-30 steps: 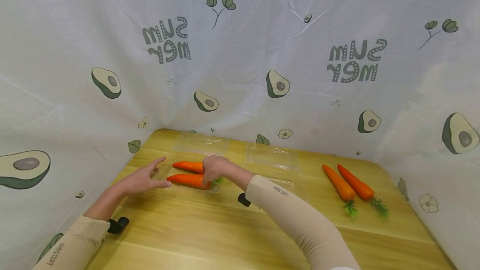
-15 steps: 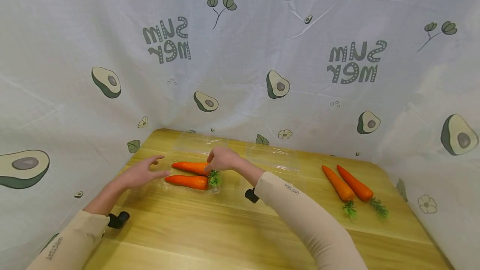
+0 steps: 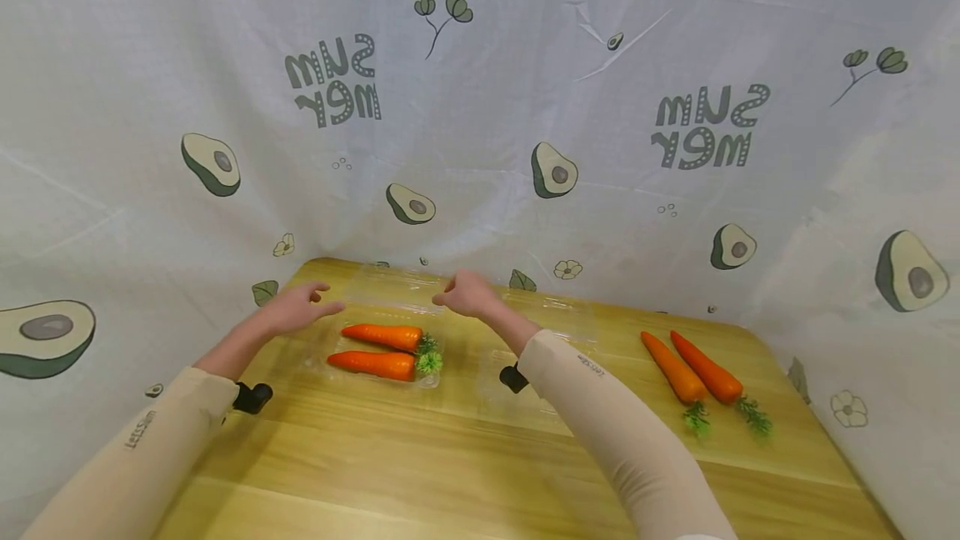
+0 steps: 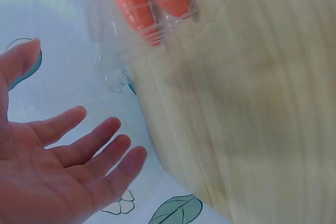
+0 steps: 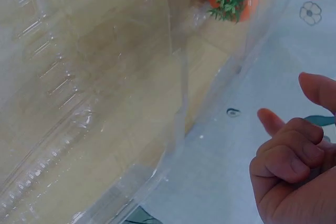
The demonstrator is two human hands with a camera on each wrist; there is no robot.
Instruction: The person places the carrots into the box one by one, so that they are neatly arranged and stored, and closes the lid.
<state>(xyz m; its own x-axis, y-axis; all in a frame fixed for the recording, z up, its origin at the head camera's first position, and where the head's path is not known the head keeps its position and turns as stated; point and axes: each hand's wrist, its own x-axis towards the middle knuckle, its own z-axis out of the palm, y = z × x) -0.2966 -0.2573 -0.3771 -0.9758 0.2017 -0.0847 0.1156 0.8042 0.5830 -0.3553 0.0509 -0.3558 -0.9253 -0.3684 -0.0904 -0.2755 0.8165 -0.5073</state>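
Observation:
Two orange carrots, the rear carrot (image 3: 382, 336) and the front carrot (image 3: 373, 365), lie side by side in a clear plastic box (image 3: 429, 382), their green tops to the right. The box's transparent lid (image 3: 393, 286) lies back behind them. My left hand (image 3: 296, 309) hovers at the left rear of this box; in the left wrist view its fingers (image 4: 102, 150) are spread, with nothing held. Near the lid's right end is my right hand (image 3: 467, 294). The right wrist view shows its thumb and index finger apart, the other fingers loosely curled, holding nothing.
A second clear box (image 3: 517, 386) stands open to the right, its lid (image 3: 551, 315) folded back. Farther right, two more carrots, a left one (image 3: 675, 367) and a right one (image 3: 708, 367), lie on the wooden table (image 3: 390, 457). A printed curtain (image 3: 480, 107) hangs behind.
My right hand has let go of the carrots in the box and moved back and right towards the lid. My left hand has shifted towards the rear as well.

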